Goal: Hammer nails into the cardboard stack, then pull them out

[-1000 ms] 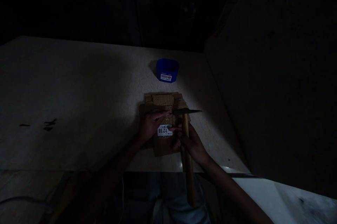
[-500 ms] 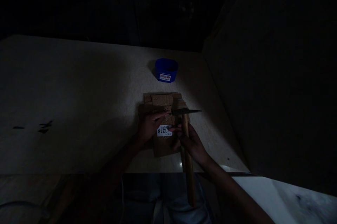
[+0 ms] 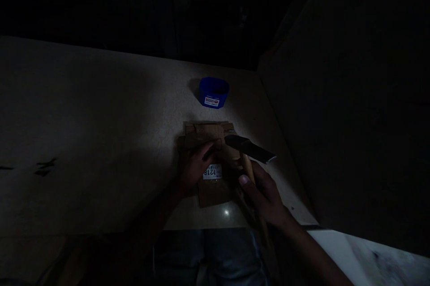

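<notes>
A hammer (image 3: pixel 249 147) with a dark metal head and wooden handle is raised over the right side of the cardboard (image 3: pixel 217 194). My right hand (image 3: pixel 267 194) is wrapped round its handle just below the head. On the cardboard rests my left hand (image 3: pixel 195 167), its thumb and forefinger brought close together near the middle of the top pieces. Whatever those fingertips pinch is too dark and small to make out. The cardboard lies in layered pieces, with a white label (image 3: pixel 212 171) printed 1218, upside down, between my hands.
A blue plastic tub (image 3: pixel 214 93) with a sticker stands behind the cardboard on the pale table (image 3: pixel 134 97). Several small dark pieces (image 3: pixel 45 167) lie at the far left. A dark upright panel (image 3: pixel 336 120) borders the right side. The light is dim.
My right hand has lifted the hammer and shifted right, and its head is now tilted. My left hand stays on the cardboard. The view has shifted slightly.
</notes>
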Available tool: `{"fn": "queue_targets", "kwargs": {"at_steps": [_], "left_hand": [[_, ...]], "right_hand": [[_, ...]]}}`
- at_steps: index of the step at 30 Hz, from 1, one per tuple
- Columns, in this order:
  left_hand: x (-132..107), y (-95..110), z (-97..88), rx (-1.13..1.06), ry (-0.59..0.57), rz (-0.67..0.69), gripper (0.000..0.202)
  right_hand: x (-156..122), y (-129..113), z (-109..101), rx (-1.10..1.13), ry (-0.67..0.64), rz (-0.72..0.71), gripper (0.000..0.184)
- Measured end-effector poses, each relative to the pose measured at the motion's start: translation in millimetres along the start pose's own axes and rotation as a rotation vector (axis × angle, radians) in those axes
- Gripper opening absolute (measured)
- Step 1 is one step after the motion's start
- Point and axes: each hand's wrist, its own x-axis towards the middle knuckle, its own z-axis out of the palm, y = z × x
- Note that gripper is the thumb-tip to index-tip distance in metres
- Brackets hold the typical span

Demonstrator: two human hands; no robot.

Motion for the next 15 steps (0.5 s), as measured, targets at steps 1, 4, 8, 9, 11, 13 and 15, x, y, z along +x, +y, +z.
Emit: {"fn": "queue_targets", "kwargs": {"at_steps": [1,4,8,9,11,13,15], "left_hand": [[0.2,0.4,0.2,0.008,0.004,-0.009,0.038],[1.2,1.4,1.0,-0.015,-0.014,-0.004,0.037],[1.1,1.4,2.3,-0.023,-0.024,0.015,0.036],[0.9,1.1,2.8,-0.025,-0.014,0.021,0.036],[0.3,0.3,3.7,-0.046,-0.003,0.020,0.036],[0.0,-0.4,4.3,-0.075,0.018,-0.008,0.035],[0.2,-0.7,4.3,-0.089,0.030,-0.046,0.035]], "right_hand": [[1.9,-0.7,0.6,-0.054,-0.009,0.005,0.033],[9.2,-0.4,4.4,-0.119,-0.036,0.109,0.038],[11.6,-3.2,4.1,-0.064,-0.012,0.157,0.041],[11.1,-3.7,3.3,-0.055,0.007,0.139,0.041],[10.8,-2.6,2.6,-0.061,0.013,0.106,0.038],[12.1,1.1,3.7,-0.086,-0.030,0.104,0.036],[13.7,5.4,5.4,-0.088,-0.078,0.118,0.034]]}}
